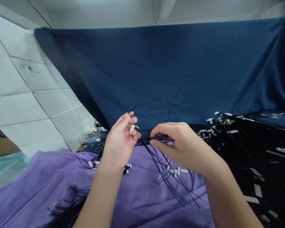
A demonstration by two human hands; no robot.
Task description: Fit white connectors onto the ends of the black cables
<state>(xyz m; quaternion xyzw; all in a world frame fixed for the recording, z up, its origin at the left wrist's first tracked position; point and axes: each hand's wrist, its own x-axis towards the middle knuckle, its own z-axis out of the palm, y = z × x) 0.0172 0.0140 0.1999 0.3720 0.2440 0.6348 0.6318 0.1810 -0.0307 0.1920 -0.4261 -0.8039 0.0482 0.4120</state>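
Note:
My left hand [120, 139], palm up in the middle, is closed round a bundle of thin black wires with a white connector [132, 129] at its end. The loose wires [160, 166] fan out down and to the right over the purple cloth. A thin wire loop [169, 110] arcs from my left fingertips toward my right side. My right hand [174, 139] is held beside the bundle, thumb and forefinger apart with a gap between them. Its other fingers are partly hidden behind the forefinger.
Purple cloth [142, 202] covers the surface ahead. A large heap of black wires with white connectors [228, 152] lies on the right. More wires [68, 205] lie front left. A clear bowl [91, 134] stands back left, before a blue curtain [156, 69].

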